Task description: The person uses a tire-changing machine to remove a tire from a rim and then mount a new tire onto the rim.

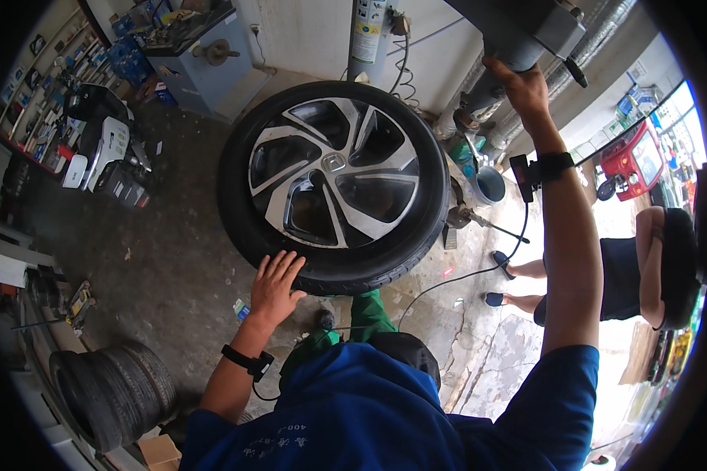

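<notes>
A wheel with a black tyre and a silver-and-black five-spoke rim lies face up in front of me. My left hand rests on the tyre's near sidewall, fingers apart and extended. My right hand is raised at the upper right, its fingers wrapped round the dark grey machine arm. A band with a small device and cable is on each of my wrists. Below the machine arm, metal fittings show beside the tyre's right side, partly hidden by it.
A grey cabinet, a scooter and stacked tyres stand to the left. A bucket, silver pipes and a cylinder are behind the wheel. A person in dark clothes stands at the right, near a red vehicle.
</notes>
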